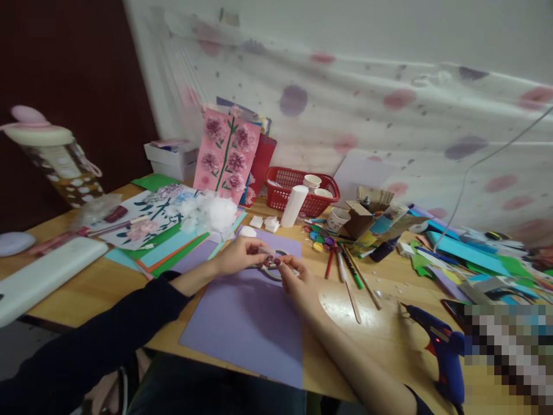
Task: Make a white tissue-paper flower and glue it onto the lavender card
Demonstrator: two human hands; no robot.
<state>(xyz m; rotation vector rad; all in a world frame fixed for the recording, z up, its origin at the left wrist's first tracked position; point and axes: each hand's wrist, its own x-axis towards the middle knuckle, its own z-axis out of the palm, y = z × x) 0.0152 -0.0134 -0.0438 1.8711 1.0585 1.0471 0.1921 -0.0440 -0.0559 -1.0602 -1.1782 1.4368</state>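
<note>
1. Fingers of the left hand (237, 256) and right hand (300, 285) meet at their tips, pinching a small pale piece (271, 266); what it is, I cannot tell.
2. A pale ring (272, 278) sits right at those fingertips, above the purple sheet (246, 334); whether the fingers grip it too is unclear.
3. That sheet reaches the near edge of the worktop (375, 328), probably to keep the wood clean. Both hands come in from opposite sides, likely so that each steadies the work for the other.
4. Near the right corner lies a glue gun (436, 334), its red light lit, probably parked there within the right hand's reach.
5. Toward the far edge, a pink flower card (227, 155) leans upright beside a red basket (276, 199).
6. Marks on the paper cup (337, 219) are too small to read; no brand is legible.
</note>
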